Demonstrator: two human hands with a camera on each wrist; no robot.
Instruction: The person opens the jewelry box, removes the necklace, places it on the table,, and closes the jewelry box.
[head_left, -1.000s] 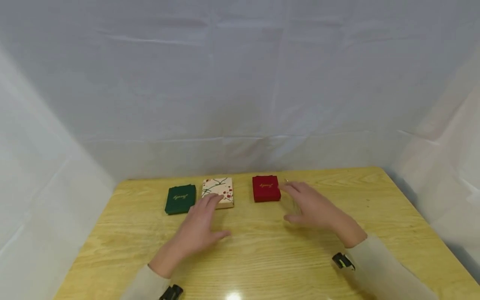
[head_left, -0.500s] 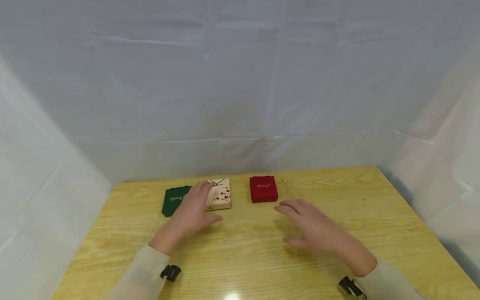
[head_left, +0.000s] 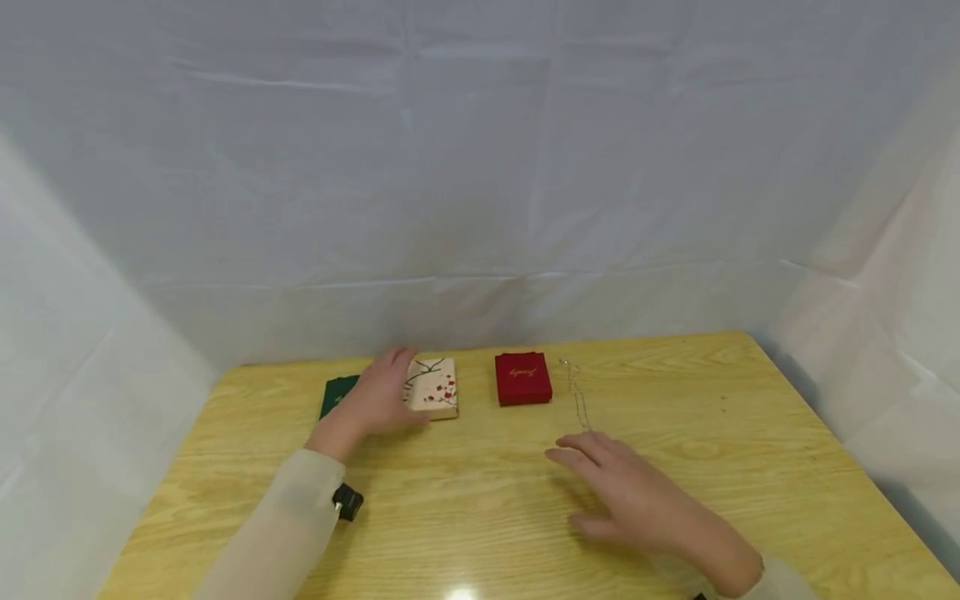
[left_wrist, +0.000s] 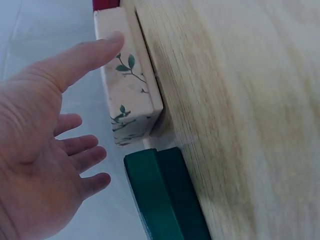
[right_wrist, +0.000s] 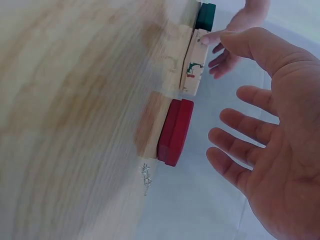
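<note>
My left hand (head_left: 381, 398) reaches over the cream box with a flowering-branch print (head_left: 437, 387), fingers spread loosely and holding nothing. In the left wrist view the thumb overlaps the side of that box (left_wrist: 125, 65). Partly covered by this hand, a dark green box (head_left: 335, 395) lies just left of the cream one. My right hand (head_left: 626, 492) hovers over the table with relaxed, parted fingers and nothing in them. Beyond its fingertips a thin silver chain (head_left: 576, 392) lies stretched out. A red box with gold lettering (head_left: 523, 378) sits left of the chain.
The boxes and chain lie near the far edge of a light wooden table (head_left: 465, 500). A white cloth (head_left: 480, 183) hangs behind the table and continues along both sides.
My left hand has moved forward and left, from in front of the cream box to over it. My right hand has drawn back toward me, uncovering the silver chain.
</note>
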